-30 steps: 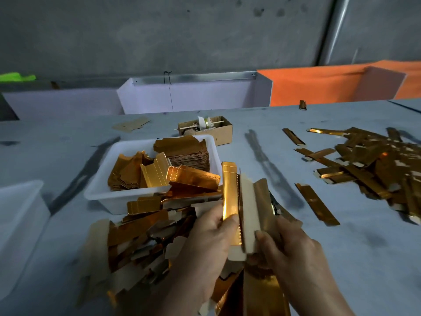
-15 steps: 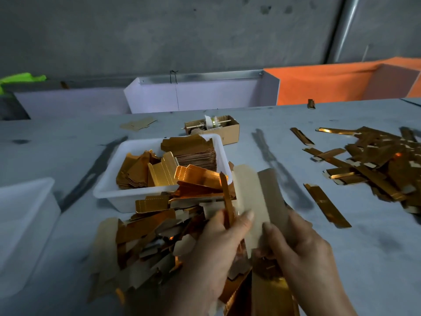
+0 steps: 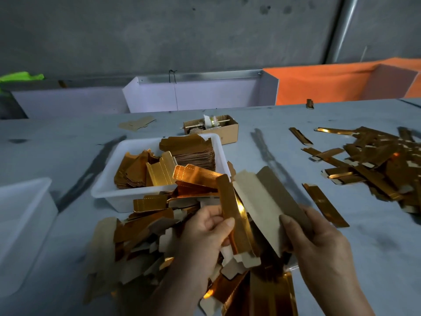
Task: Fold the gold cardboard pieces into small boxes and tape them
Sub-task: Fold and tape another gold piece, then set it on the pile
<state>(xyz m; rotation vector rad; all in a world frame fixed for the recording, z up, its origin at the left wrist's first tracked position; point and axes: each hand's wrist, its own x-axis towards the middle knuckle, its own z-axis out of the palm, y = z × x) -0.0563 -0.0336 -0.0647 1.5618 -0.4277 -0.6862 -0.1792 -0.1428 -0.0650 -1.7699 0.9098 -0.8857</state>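
Both hands hold one gold cardboard piece (image 3: 262, 201) above the near pile, its plain tan inner side facing up and spread wide. My left hand (image 3: 205, 238) pinches the folded gold flap on its left edge. My right hand (image 3: 319, 245) grips its right edge with the thumb on top. A heap of flat gold pieces (image 3: 136, 242) lies under and left of my hands. A white tray (image 3: 107, 190) behind it holds more stacked gold pieces. Folded gold boxes (image 3: 376, 163) lie scattered at the right.
A small brown carton (image 3: 227, 131) with a tape roll on a spindle stands behind the tray. A second white tub (image 3: 22, 224) sits at the left edge. White and orange bins (image 3: 205, 94) line the table's far side. One folded box (image 3: 323, 204) lies alone near my right hand.
The piece was folded narrow with its gold face showing; it has since been spread apart, tan inside up. My right hand has shifted right and my left hand has slid onto the left flap.
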